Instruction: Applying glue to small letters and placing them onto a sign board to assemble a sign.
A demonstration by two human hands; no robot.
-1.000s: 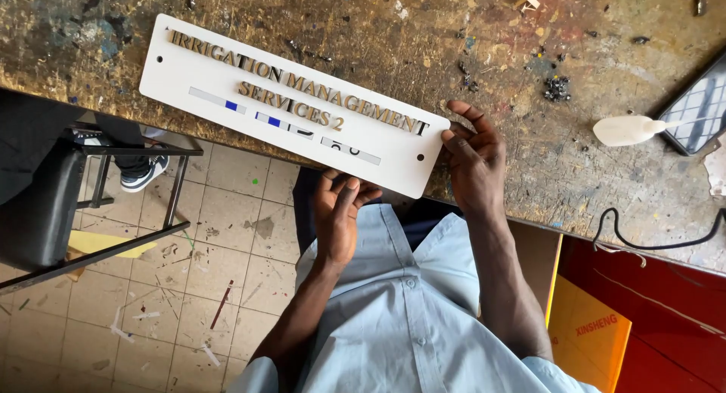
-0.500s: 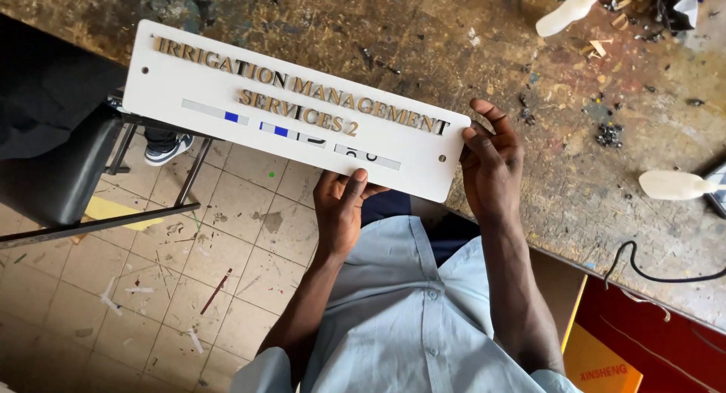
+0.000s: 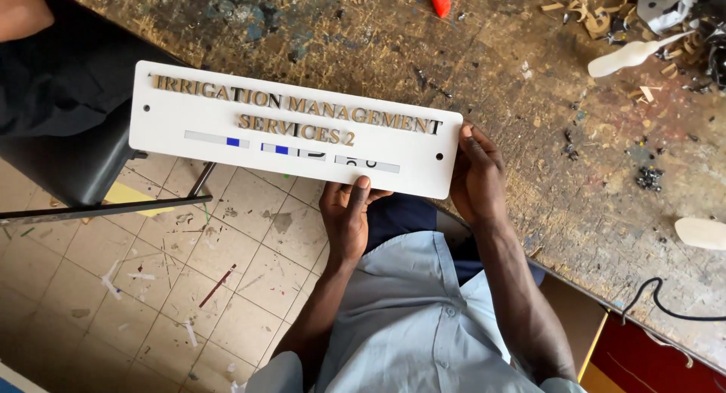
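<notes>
The person wears a light blue buttoned shirt (image 3: 408,325) with short sleeves.

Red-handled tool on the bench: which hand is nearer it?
Right. The right hand grips the sign end below the tool; the left hand holds the sign's lower edge, farther off.

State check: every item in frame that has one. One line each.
white sign plate: held flat, half over the bench edge, raised letters fitted
left hand: under the plate's lower edge, thumb on its face
right hand: gripping the plate's right end
black chair: seat partly under the plate
workbench: littered with scraps
black cable: lying loose on the bench
</notes>
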